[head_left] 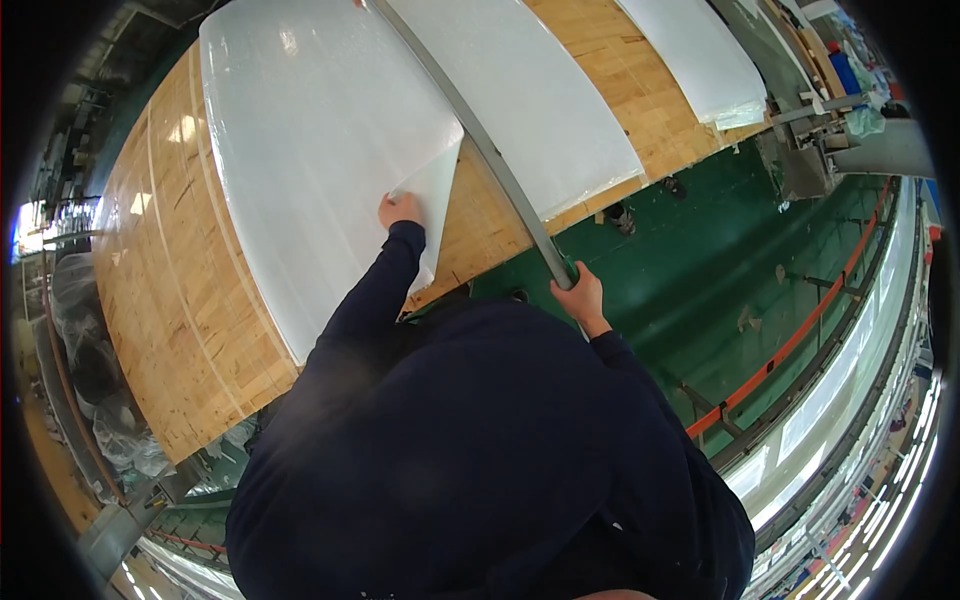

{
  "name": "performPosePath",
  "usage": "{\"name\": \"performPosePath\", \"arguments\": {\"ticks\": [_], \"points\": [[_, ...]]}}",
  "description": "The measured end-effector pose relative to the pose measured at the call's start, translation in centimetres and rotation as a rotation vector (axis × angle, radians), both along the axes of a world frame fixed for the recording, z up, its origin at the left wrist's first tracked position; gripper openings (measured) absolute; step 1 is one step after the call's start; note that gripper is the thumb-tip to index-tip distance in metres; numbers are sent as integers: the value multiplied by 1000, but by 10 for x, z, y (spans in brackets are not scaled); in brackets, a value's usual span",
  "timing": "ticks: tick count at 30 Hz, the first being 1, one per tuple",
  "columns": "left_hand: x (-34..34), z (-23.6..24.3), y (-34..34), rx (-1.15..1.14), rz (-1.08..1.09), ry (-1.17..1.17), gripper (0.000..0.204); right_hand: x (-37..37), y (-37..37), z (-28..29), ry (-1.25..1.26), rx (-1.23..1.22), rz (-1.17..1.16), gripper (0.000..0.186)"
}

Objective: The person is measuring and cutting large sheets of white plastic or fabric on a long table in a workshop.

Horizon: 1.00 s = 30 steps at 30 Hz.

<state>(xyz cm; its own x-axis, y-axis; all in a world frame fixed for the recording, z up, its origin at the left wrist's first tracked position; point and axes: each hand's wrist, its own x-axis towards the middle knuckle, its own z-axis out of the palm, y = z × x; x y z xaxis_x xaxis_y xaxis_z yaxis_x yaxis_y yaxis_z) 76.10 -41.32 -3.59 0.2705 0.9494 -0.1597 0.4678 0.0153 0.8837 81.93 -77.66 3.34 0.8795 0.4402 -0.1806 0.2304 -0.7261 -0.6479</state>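
Observation:
A large white plastic sheet (310, 130) lies on a wooden table, its near right corner folded back. My left hand (402, 211) is closed on the edge of that folded corner. A long grey metal bar (470, 125) runs slantwise across the table and juts past its near edge. My right hand (582, 297) is closed around the near end of this bar. Something small and green (571, 270) shows by its fingers; its kind is unclear. To the right of the bar lies a second white sheet (530, 100).
More white sheets (700, 60) are stacked at the table's (150, 280) far right. Shoes (621, 219) show on the green floor beyond the near edge. An orange rail (790, 350) runs along the right. Clear plastic wrap (85, 350) is bunched at the left.

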Motion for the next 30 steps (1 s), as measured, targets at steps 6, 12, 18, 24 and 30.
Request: {"name": "performPosePath", "arguments": {"ticks": [6, 12, 18, 24, 30], "points": [[-55, -7, 69, -314, 445, -492, 20, -1, 1, 2, -11, 8, 16, 56], [-106, 36, 118, -47, 706, -415, 14, -1, 1, 4, 45, 11, -10, 57], [-151, 87, 170, 61, 821, -483, 20, -2, -1, 1, -34, 8, 31, 62], [-164, 133, 181, 74, 800, -681, 25, -5, 0, 5, -46, 1, 9, 56], [-162, 141, 179, 139, 715, -675, 21, -5, -1, 8, 27, -34, 35, 66]]}}
